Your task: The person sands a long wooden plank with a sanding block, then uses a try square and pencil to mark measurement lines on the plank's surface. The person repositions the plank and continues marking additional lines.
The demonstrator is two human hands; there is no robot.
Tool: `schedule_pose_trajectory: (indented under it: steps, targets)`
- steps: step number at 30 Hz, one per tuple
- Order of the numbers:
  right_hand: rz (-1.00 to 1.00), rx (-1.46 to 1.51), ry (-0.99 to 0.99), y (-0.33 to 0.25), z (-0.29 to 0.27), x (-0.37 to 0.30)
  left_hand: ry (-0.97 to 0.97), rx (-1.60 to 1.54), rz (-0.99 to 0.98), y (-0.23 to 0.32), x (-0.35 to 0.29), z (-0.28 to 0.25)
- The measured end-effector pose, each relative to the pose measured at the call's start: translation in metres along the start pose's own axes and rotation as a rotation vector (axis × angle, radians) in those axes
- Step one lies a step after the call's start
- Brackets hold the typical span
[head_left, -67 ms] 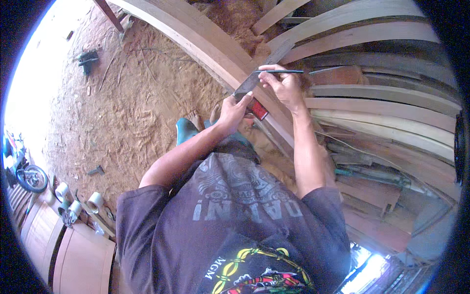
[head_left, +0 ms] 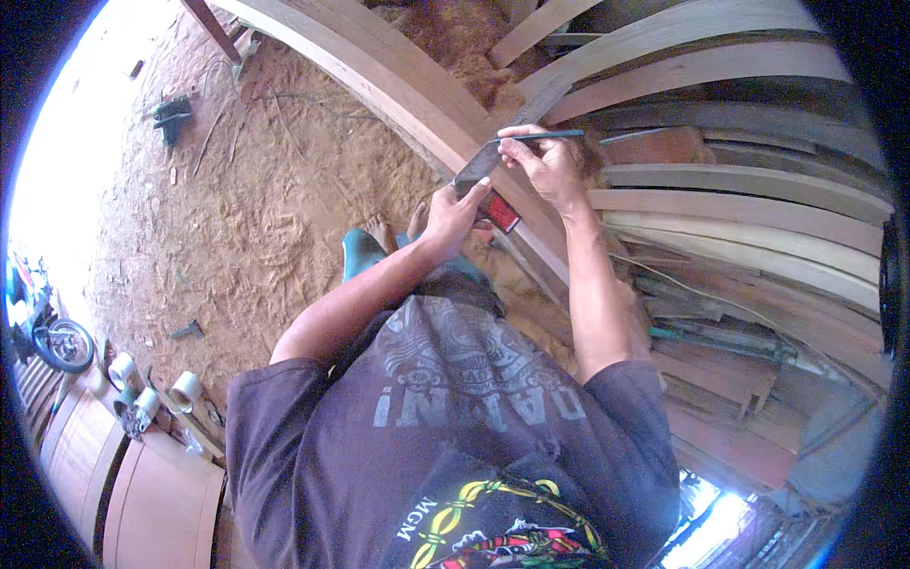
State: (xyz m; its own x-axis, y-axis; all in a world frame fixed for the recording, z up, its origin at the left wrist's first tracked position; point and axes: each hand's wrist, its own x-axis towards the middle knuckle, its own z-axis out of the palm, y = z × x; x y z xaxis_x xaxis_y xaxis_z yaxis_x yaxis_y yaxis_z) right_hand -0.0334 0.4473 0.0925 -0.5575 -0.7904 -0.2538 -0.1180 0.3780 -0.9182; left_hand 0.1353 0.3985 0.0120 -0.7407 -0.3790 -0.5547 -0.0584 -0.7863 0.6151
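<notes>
Pinching a thin dark pencil (head_left: pixel 561 135) between thumb and fingers of the right hand (head_left: pixel 546 171), with its left end close to a dark flat strip (head_left: pixel 479 164) laid across a long wooden beam (head_left: pixel 408 85), far of the body and slightly right of the middle. Cannot tell about contact between pencil tip and strip or wood. Gripping the strip's near end in the left hand (head_left: pixel 449 218), with thumb pressed down on top and the other fingers mostly hidden. Showing just right of that thumb, a red block (head_left: pixel 500 212); cannot tell about any join to the strip. Standing barefoot left of the beam in teal trousers (head_left: pixel 360 251) and a dark shirt (head_left: pixel 332 446), on brown ground (head_left: pixel 256 237). Stacked on the right, many curved planks (head_left: pixel 739 180). Lying on the ground at far left, a dark green tool (head_left: pixel 172 114); nearer, a small dark angled piece (head_left: pixel 187 330). Parked at the left edge, a motorbike (head_left: pixel 63 343); near left of the body, white rolls (head_left: pixel 186 389) beside broad boards (head_left: pixel 161 507).
</notes>
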Motion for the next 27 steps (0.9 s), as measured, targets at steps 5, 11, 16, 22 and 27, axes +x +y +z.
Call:
schedule_pose_trajectory:
  steps: [5, 11, 16, 22, 27]
  targets:
    - [-0.102, -0.201, 0.006, 0.016, 0.017, 0.012, -0.022, 0.003, 0.014, -0.002, -0.001, -0.009]
    - [-0.128, -0.350, 0.013, 0.020, 0.017, 0.014, -0.004, 0.009, 0.000, 0.003, -0.004, -0.005]
    - [-0.151, -0.296, 0.018, 0.022, 0.019, 0.015, 0.006, 0.020, 0.007, 0.007, -0.007, -0.003]
    - [-0.268, -0.440, 0.045, 0.018, 0.018, 0.015, 0.009, 0.021, 0.023, 0.005, -0.007, -0.004]
    - [-0.089, -0.508, -0.014, 0.016, 0.015, 0.017, 0.013, 0.010, 0.063, -0.001, -0.004, -0.005]
